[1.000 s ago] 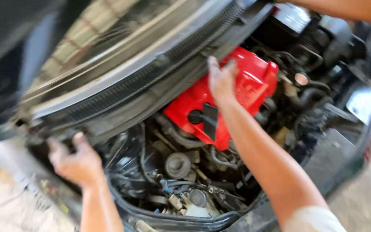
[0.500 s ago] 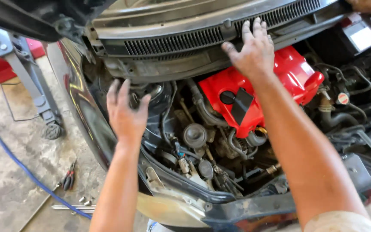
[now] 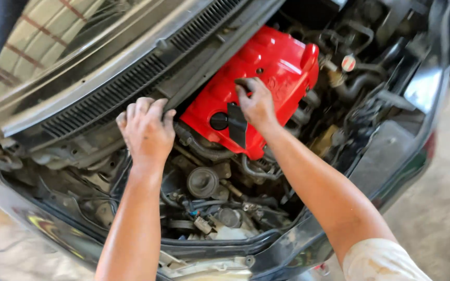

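Left hand (image 3: 146, 130) flat, fingers spread on cowl grille (image 3: 105, 96); right hand (image 3: 256, 101) curled, fingertips pressing red engine cover (image 3: 277, 62), gripping nothing; a slip risks knuckles striking hoses (image 3: 204, 148).

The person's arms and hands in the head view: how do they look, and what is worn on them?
Both hands are bare, with no gloves, rings or watch visible. The left hand leads to a forearm bare as far as the picture's lower edge. The right hand also has a bare forearm; near the elbow begins a short whitish sleeve with faint brownish stains. No markings show.
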